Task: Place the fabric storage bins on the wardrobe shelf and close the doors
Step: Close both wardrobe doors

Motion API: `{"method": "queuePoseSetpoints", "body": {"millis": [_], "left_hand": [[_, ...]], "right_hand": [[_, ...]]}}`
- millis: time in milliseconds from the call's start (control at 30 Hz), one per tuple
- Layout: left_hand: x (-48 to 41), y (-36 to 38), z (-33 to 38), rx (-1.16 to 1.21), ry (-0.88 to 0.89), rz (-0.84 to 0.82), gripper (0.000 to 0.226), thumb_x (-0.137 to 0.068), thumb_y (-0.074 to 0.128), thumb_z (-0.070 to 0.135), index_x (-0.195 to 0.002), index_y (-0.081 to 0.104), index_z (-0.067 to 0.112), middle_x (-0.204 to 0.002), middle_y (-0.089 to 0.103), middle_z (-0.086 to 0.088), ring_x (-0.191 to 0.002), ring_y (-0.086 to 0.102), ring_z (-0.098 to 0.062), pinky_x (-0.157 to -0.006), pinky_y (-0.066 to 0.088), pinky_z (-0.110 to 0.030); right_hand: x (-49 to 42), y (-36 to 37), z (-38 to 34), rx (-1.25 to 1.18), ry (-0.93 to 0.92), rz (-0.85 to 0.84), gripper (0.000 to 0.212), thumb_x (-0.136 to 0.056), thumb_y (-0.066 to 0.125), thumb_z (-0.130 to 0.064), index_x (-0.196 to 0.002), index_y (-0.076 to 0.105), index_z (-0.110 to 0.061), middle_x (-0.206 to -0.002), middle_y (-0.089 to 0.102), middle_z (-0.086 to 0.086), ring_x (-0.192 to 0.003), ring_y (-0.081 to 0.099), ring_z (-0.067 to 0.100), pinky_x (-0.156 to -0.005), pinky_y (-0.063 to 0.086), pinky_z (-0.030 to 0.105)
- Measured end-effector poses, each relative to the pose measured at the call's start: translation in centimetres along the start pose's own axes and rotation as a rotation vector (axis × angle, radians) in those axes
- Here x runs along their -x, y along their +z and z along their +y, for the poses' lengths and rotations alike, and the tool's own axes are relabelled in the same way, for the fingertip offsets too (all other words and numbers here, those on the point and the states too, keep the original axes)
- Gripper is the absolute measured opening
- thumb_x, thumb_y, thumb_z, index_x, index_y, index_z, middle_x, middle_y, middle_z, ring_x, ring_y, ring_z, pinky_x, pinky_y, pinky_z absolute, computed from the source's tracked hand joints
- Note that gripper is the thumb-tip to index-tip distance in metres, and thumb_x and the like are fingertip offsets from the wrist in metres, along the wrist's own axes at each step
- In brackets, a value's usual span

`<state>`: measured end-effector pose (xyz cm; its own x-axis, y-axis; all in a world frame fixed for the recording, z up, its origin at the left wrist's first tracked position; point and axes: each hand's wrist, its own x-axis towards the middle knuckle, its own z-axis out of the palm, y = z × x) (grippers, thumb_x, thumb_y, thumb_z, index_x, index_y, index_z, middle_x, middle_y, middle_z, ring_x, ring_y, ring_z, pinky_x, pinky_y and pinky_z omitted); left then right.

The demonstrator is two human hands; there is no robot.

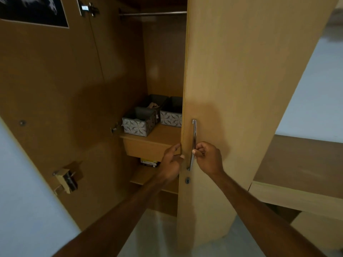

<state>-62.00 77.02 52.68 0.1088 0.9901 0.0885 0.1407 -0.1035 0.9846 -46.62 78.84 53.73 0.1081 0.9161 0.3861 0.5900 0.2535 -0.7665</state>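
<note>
Three grey patterned fabric bins stand on the wardrobe shelf (157, 135): one at the front left (138, 125), one behind it (154, 102), and one on the right (171, 115), partly hidden by the right door (241, 80). My right hand (208, 157) grips the door's metal handle (193, 143). My left hand (171, 160) holds the door's free edge beside it. The right door stands partly swung in front of the opening. The left door (46, 99) is wide open.
A hanging rail (152, 13) runs across the top of the wardrobe. A drawer front sits below the shelf, with a box (149, 162) on a lower shelf. A low wooden desk (300, 175) stands to the right. The left door carries hinges and a lock (67, 178).
</note>
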Motion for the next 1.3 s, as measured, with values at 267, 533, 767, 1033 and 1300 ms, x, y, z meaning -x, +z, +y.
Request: {"method": "queuePoseSetpoints", "body": {"millis": [267,533,767,1033,1300], "left_hand": [[-6.4,-1.8,-0.1,0.065,0.06,-0.085,0.032,-0.098,0.044,0.007,-0.12,0.059,0.023,-0.118,0.065,0.0,-0.108,0.062,-0.002,-0.086,0.05,-0.018],[-15.0,-3.0,-1.5,0.084,-0.046,-0.033,0.043,-0.101,0.03,0.045,-0.134,0.052,0.027,-0.134,0.057,0.003,-0.125,0.051,-0.014,-0.081,0.043,-0.032],[-19.2,-3.1,-0.9,0.105,-0.016,-0.028,0.04,-0.104,0.026,0.037,-0.126,0.058,0.026,-0.124,0.062,0.006,-0.119,0.055,-0.012,-0.091,0.045,-0.04],[-21.4,-3.0,-0.9,0.107,0.02,-0.047,0.034,-0.105,0.027,0.03,-0.113,0.06,0.033,-0.11,0.065,0.013,-0.095,0.061,0.008,-0.074,0.045,-0.022],[-21.5,-3.2,-1.5,0.116,0.058,-0.048,0.031,-0.104,0.033,0.03,-0.115,0.061,0.027,-0.111,0.066,0.012,-0.1,0.061,0.007,-0.07,0.044,-0.005]], "right_hand": [[-6.4,3.9,0.6,0.021,0.0,0.013,0.012,-0.083,0.07,-0.022,-0.075,0.063,-0.016,-0.065,0.067,-0.004,-0.065,0.064,0.016,-0.065,0.051,0.032],[-13.5,6.5,2.2,0.02,-0.013,0.017,0.011,-0.083,0.071,-0.021,-0.078,0.065,-0.014,-0.067,0.066,-0.005,-0.066,0.064,0.017,-0.065,0.051,0.035],[-17.8,8.0,4.0,-0.021,-0.025,-0.006,0.014,-0.083,0.067,-0.023,-0.072,0.059,-0.019,-0.063,0.066,-0.001,-0.062,0.065,0.021,-0.064,0.054,0.045],[-19.6,8.7,4.9,-0.048,-0.021,0.02,0.013,-0.083,0.068,-0.021,-0.075,0.06,-0.018,-0.063,0.065,-0.002,-0.061,0.065,0.019,-0.063,0.055,0.045],[-19.4,9.0,5.3,-0.051,-0.035,0.047,0.008,-0.085,0.069,-0.021,-0.08,0.064,-0.017,-0.068,0.066,-0.005,-0.062,0.063,0.012,-0.062,0.054,0.038]]}}
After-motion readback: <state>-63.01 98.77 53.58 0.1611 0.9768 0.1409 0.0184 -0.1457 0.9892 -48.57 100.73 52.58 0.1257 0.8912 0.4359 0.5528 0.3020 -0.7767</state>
